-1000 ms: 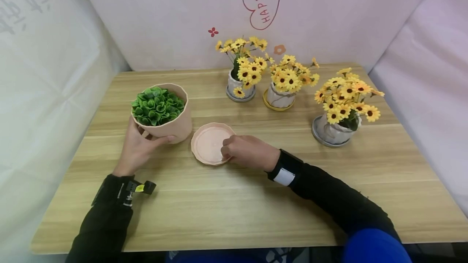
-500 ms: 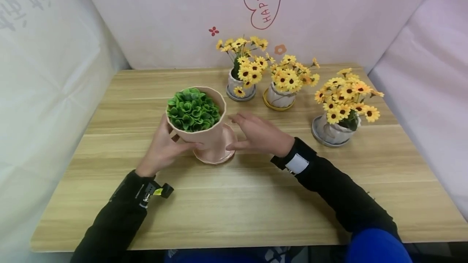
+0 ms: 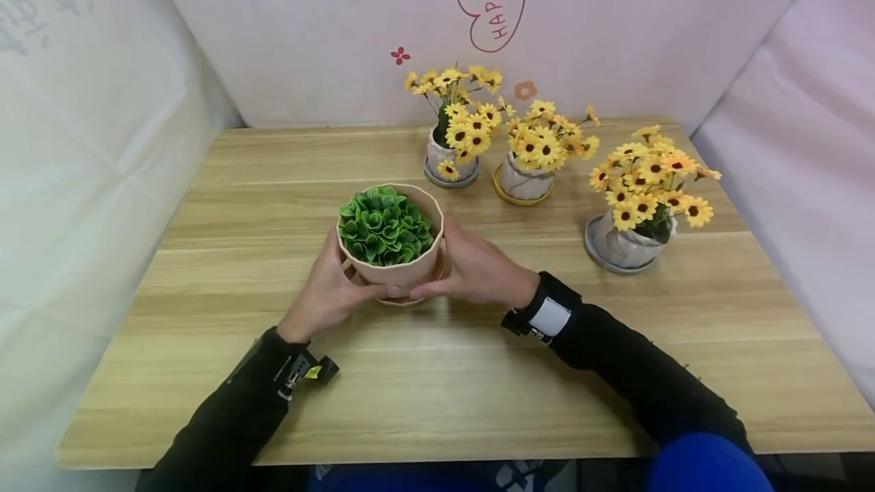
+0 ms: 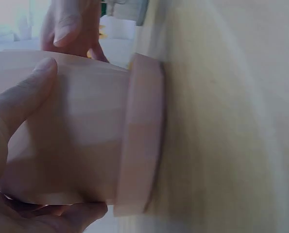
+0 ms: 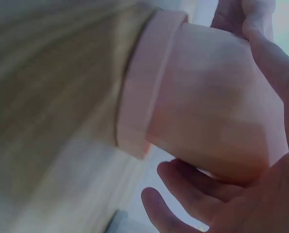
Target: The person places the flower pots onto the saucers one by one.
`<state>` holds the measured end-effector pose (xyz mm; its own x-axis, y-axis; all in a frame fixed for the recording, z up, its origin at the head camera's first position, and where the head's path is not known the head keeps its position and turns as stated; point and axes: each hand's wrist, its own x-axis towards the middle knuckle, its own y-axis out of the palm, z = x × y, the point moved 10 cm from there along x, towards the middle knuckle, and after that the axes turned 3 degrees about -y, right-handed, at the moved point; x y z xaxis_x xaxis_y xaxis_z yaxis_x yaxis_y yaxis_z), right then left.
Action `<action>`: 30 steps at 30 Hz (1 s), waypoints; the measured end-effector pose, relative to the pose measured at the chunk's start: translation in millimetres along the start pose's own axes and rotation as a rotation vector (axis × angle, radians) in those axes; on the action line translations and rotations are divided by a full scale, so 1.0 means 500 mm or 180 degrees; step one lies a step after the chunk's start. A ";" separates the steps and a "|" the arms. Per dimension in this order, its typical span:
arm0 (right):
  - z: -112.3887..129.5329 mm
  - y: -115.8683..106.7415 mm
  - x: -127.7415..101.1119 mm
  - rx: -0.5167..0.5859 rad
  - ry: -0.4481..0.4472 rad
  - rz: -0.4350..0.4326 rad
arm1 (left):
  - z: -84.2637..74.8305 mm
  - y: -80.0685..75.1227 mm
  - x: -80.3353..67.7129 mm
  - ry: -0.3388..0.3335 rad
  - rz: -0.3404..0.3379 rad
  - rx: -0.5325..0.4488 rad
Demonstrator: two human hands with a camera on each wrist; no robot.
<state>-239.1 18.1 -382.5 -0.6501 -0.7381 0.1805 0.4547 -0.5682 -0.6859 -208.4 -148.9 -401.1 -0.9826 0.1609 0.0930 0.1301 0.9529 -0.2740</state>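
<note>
A pink flower pot (image 3: pixel 403 274) with a green leafy plant (image 3: pixel 386 226) is at the middle of the table, in the head view. It stands in a pink saucer (image 4: pixel 142 136), whose rim rings the pot's base in both wrist views. My left hand (image 3: pixel 326 291) grips the pot from the left, thumb across the front and fingers underneath its side. From the right, my right hand (image 3: pixel 481 268) holds it too, its thumb on the front wall. In the right wrist view some right fingers (image 5: pixel 188 189) curve along the pot's side, partly off it.
Toward the back right stand three small grey-white pots of yellow flowers (image 3: pixel 454 150), (image 3: pixel 529 173) on saucers, the third flower pot (image 3: pixel 625 238) nearer the right. A white cloth backdrop (image 3: pixel 307 44) rises behind the wooden table (image 3: pixel 437 386).
My left hand has carried the pot rightward onto the pink saucer. My right hand has left the saucer's rim, opened, and come round the pot's right side.
</note>
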 end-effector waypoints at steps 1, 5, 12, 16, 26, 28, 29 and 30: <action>-0.003 0.003 -0.001 0.0005 0.0029 -0.0006 | 0.000 0.001 0.000 0.0014 -0.0001 0.0017; -0.006 0.013 -0.001 0.0249 0.0048 -0.0098 | -0.005 0.000 -0.003 0.0053 -0.0024 0.0218; 0.010 0.019 0.000 0.0856 -0.0067 -0.0499 | -0.014 -0.006 -0.018 -0.0093 -0.0179 0.0526; 0.014 0.021 0.003 0.0731 -0.0071 -0.0724 | -0.019 0.004 -0.018 -0.0161 -0.0236 0.0419; 0.001 0.026 0.018 0.0688 0.0136 -0.0731 | -0.022 0.003 -0.014 -0.0177 -0.0412 0.0473; -0.001 0.025 0.026 0.0751 0.0130 -0.0718 | -0.022 -0.001 -0.009 -0.0140 -0.0423 0.0447; -0.001 0.025 0.030 0.0766 0.0118 -0.0710 | -0.021 -0.003 -0.006 -0.0125 -0.0430 0.0441; -0.003 0.026 0.034 0.0786 0.0120 -0.0701 | -0.020 -0.005 -0.003 -0.0114 -0.0437 0.0434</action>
<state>-245.3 -1.1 -389.3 -0.7691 -0.5765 0.2761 0.4317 -0.7870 -0.4407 -205.7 -149.2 -391.0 -0.9943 0.0203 0.1050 -0.0222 0.9213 -0.3883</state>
